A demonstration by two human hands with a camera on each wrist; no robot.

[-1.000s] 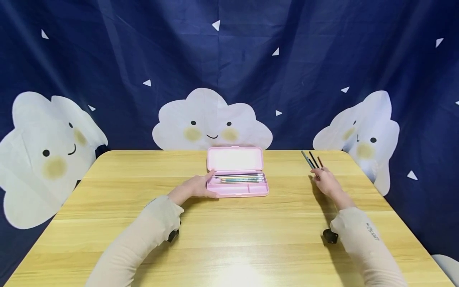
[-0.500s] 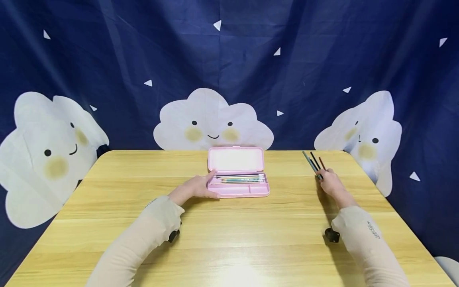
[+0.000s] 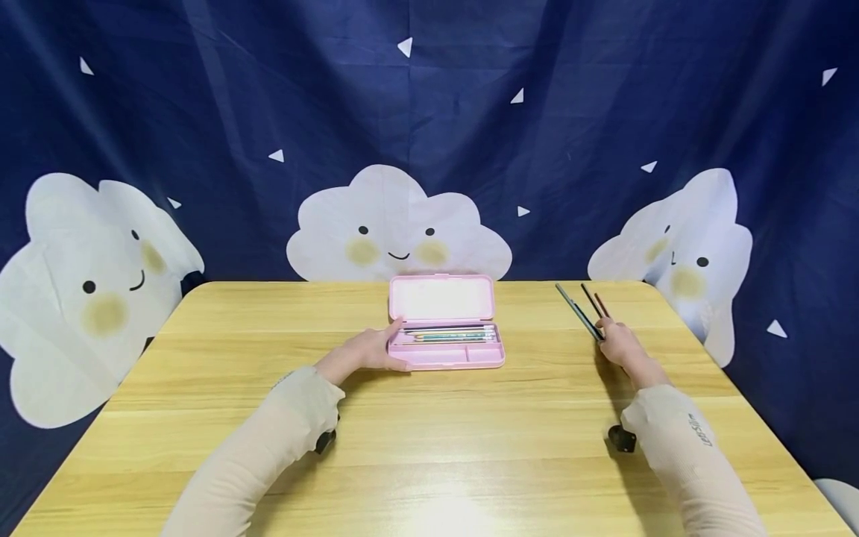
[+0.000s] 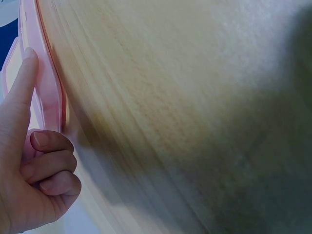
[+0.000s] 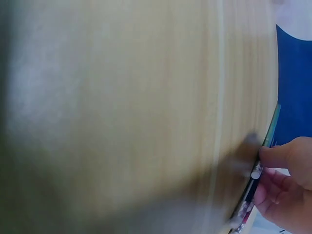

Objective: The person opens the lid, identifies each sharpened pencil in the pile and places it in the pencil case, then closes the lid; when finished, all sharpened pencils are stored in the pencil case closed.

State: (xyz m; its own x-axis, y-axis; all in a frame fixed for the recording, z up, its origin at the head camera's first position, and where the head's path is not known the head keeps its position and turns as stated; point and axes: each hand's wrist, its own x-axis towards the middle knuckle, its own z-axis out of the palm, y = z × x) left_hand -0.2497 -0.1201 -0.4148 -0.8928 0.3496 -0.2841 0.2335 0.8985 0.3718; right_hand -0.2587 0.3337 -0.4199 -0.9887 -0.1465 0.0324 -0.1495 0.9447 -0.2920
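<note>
A pink pencil case (image 3: 421, 365) stands with its lid raised at the table's far middle. Several pencils (image 3: 452, 337) lie in its long compartment. My left hand (image 3: 365, 349) grips the left end of the case; the left wrist view shows the straight thumb (image 4: 25, 73) along its wall and other fingers curled. To the right, my right hand (image 3: 624, 350) holds a few pencils fanned apart: a grey-green one (image 3: 576, 307) angled left, a dark one (image 3: 590, 298) and a reddish-brown one (image 3: 602, 304). Its thumb presses the green pencil (image 5: 274, 122) in the right wrist view.
The wooden table (image 3: 429, 432) has its far edge just behind the case and the held pencils. A dark blue curtain (image 3: 429, 97) with white clouds hangs beyond it. Small compartments (image 3: 483, 353) line the front of the case.
My right hand has drawn slightly back toward me and right. The grey-green pencil has swung left, away from the dark and reddish ones. My left hand stays on the case.
</note>
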